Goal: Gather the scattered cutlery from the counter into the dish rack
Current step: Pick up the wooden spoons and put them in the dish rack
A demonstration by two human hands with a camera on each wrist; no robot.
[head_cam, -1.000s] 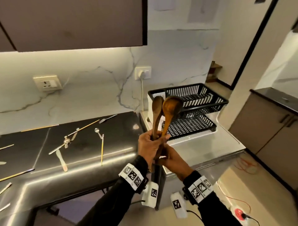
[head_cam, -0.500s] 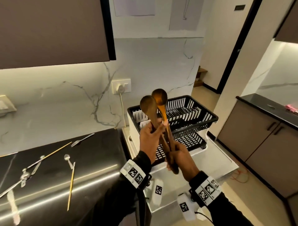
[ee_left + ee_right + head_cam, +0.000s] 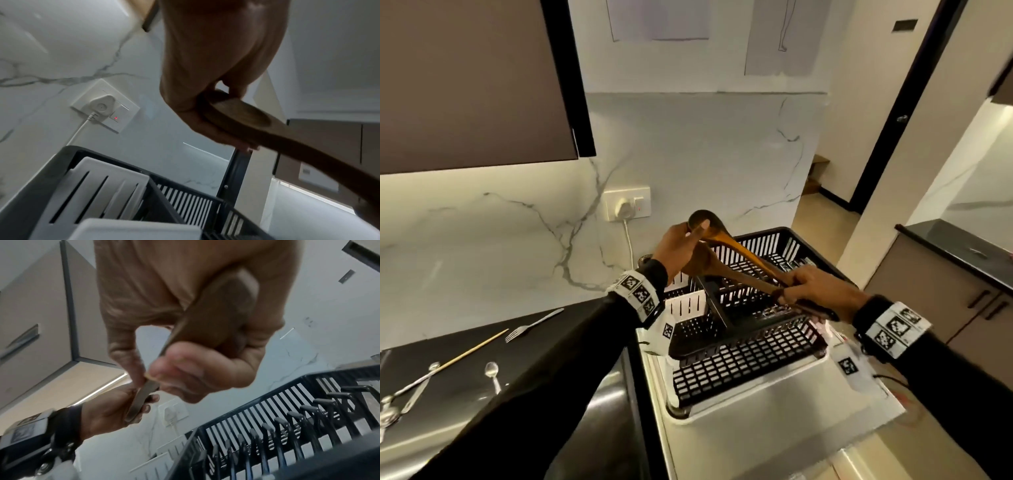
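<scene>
Wooden spoons [image 3: 739, 263], two — held level over my black rack [image 3: 750, 356], bowls left, handles right. My left hand [image 3: 681, 250] curls round the bowl ends; my right hand [image 3: 815, 291] grips the handles. On the table [image 3: 465, 383], left of the rack: fork [image 3: 534, 324], chopstick [image 3: 472, 349], small spoon [image 3: 492, 373] — all lying apart.

dish rack [image 3: 750, 359] right of counter [image 3: 465, 394], spoons [image 3: 736, 260] seemingly above rack
</scene>
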